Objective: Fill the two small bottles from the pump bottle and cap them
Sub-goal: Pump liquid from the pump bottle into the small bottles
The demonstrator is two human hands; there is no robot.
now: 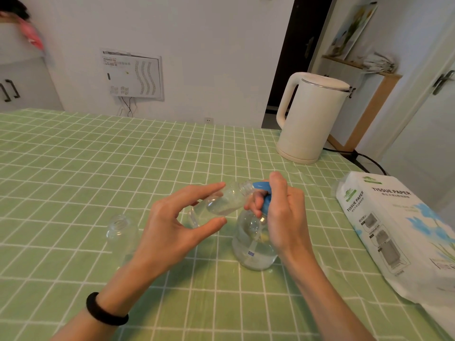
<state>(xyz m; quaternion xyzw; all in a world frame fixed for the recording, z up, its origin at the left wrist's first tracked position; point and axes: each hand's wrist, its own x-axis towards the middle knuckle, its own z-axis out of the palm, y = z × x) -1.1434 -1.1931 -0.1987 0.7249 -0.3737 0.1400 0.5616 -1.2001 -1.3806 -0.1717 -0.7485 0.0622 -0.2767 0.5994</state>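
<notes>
Since the green-checked table (98, 156) also carries a corded kettle (310, 119) and a tissue pack (394, 230) on its right side, any liquid that misses would probably spread across the cloth toward them. The pump bottle (253, 244) stands near the front middle, partly full. The right hand (283, 212) wraps its blue head (262, 187), thumb raised and fingers curled around the trigger. A hard squeeze could tip it, as nothing else steadies the base. The left hand (172, 230) holds 1 small bottle (221, 200) in the air, tilted almost flat and pinched only between thumb and forefinger, its open mouth at the nozzle. The other fingers are hidden. That light pinch may slip, and the tilt could let the liquid already inside run back out. The 2nd small bottle (121, 232) stands uncapped just left of the left hand, where a stray wrist might knock it. No caps are visible.
</notes>
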